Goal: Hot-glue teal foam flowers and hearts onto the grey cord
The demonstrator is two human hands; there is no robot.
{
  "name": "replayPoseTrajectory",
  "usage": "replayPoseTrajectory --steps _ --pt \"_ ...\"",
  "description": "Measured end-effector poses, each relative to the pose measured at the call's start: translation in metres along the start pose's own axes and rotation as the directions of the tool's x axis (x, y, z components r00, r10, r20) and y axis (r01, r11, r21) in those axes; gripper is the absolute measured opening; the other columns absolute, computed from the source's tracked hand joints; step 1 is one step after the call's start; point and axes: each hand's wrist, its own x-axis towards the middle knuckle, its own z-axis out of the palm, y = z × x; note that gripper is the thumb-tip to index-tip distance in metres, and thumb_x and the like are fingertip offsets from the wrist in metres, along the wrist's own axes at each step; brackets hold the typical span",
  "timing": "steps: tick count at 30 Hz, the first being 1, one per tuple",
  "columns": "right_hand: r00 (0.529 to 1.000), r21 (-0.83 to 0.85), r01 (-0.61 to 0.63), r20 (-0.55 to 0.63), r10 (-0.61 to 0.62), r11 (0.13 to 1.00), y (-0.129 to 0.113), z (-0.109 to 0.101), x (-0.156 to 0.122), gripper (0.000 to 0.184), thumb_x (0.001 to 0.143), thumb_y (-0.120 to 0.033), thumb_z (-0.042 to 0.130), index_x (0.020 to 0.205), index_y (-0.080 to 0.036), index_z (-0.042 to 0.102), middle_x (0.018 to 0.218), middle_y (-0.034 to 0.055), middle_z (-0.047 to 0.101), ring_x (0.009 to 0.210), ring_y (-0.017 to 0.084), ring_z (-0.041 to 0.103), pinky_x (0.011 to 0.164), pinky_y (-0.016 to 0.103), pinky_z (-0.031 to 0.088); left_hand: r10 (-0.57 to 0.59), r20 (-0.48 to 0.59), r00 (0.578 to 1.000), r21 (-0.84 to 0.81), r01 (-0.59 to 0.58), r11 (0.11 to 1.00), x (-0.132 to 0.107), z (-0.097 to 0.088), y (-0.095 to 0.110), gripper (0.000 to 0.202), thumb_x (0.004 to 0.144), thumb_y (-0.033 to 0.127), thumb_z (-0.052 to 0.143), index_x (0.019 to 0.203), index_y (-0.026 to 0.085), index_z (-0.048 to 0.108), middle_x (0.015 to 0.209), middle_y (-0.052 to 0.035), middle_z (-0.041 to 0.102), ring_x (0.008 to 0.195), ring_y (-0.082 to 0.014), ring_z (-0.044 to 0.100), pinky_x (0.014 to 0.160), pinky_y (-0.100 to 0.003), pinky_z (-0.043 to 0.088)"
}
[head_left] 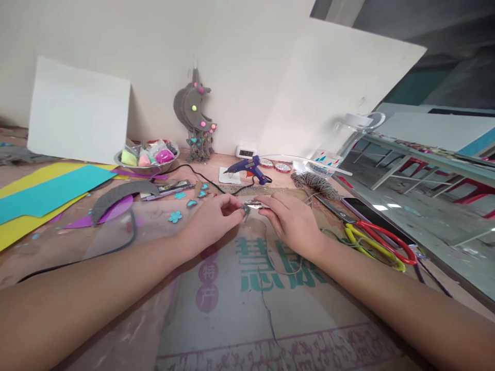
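My left hand (216, 219) is closed, its thumb and forefinger pinching grey yarn (246, 210) with a small knotted or beaded end. My right hand (292, 221) grips a small silver metal tool (254, 205), and its tip touches or nearly meets the yarn at my left fingertips. Fingers cover much of the tool, so its exact kind is unclear. Below both hands lies a printed cardboard sheet (247, 319) with a loose strand of yarn across it. Turquoise flower (175, 217) and heart (192, 203) cutouts lie left of my left hand.
A blue glue gun (247, 167) rests beyond my hands. On the right are a grey yarn skein (315, 184), red-and-yellow-handled scissors (381, 245) and a phone (377, 219). A bowl (119, 158) of clay packets, coloured sheets (58, 190) and a moon ornament (189, 105) stand left.
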Motion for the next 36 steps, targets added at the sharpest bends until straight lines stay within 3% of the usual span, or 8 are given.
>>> replayPoseTrajectory --steps 11,21,25,31,36 --pt "0.998 -0.007 0.004 0.068 -0.004 1.0 -0.004 -0.001 0.0 0.033 0.093 -0.036 0.04 0.11 -0.016 0.059 0.081 0.0052 0.061 0.075 0.018 0.055 0.068 0.029 0.039 -0.001 -0.01 1.0 0.055 0.001 0.999 -0.003 -0.001 0.007 0.009 0.073 0.027 0.052 0.073 0.018 0.056 0.069 0.0027 0.061 0.062 -0.012 0.054 0.06 -0.023 0.041" --pt "0.998 0.026 0.008 0.058 -0.01 1.0 -0.003 0.001 -0.001 0.03 0.093 -0.033 0.039 0.107 -0.017 0.06 0.08 0.0055 0.062 0.077 0.018 0.057 0.067 0.029 0.04 -0.005 -0.009 1.0 0.091 0.006 0.996 -0.003 -0.001 0.009 0.009 0.075 0.027 0.052 0.074 0.019 0.056 0.07 0.0028 0.061 0.064 -0.0121 0.055 0.06 -0.022 0.041" --pt "0.996 0.119 -0.087 0.023 0.085 0.989 -0.003 0.001 -0.001 0.031 0.093 -0.034 0.04 0.114 -0.018 0.056 0.087 0.0067 0.064 0.08 0.019 0.059 0.068 0.03 0.044 -0.006 -0.002 1.0 0.053 0.006 0.999 -0.003 -0.001 0.009 0.013 0.076 0.03 0.052 0.076 0.018 0.057 0.073 0.0014 0.063 0.066 -0.0131 0.057 0.062 -0.023 0.043" --pt "0.964 0.315 -0.245 -0.023 0.265 0.917 0.005 0.007 -0.001 0.03 0.092 -0.03 0.041 0.117 -0.021 0.055 0.112 0.008 0.063 0.103 0.022 0.058 0.085 0.035 0.046 -0.008 -0.006 1.0 0.022 0.008 1.0 0.0 -0.001 0.001 0.016 0.077 0.033 0.052 0.079 0.019 0.058 0.077 0.0 0.066 0.071 -0.0148 0.06 0.065 -0.025 0.044" --pt "0.942 0.356 -0.309 -0.012 0.335 0.882 0.013 0.015 -0.001 0.031 0.091 -0.03 0.044 0.116 -0.021 0.057 0.111 0.0084 0.064 0.103 0.023 0.059 0.086 0.037 0.047 0.014 -0.027 1.0 -0.032 -0.015 0.999 0.001 -0.001 -0.004 0.018 0.079 0.034 0.051 0.085 0.019 0.059 0.084 -0.0012 0.067 0.076 -0.0155 0.061 0.07 -0.027 0.045"
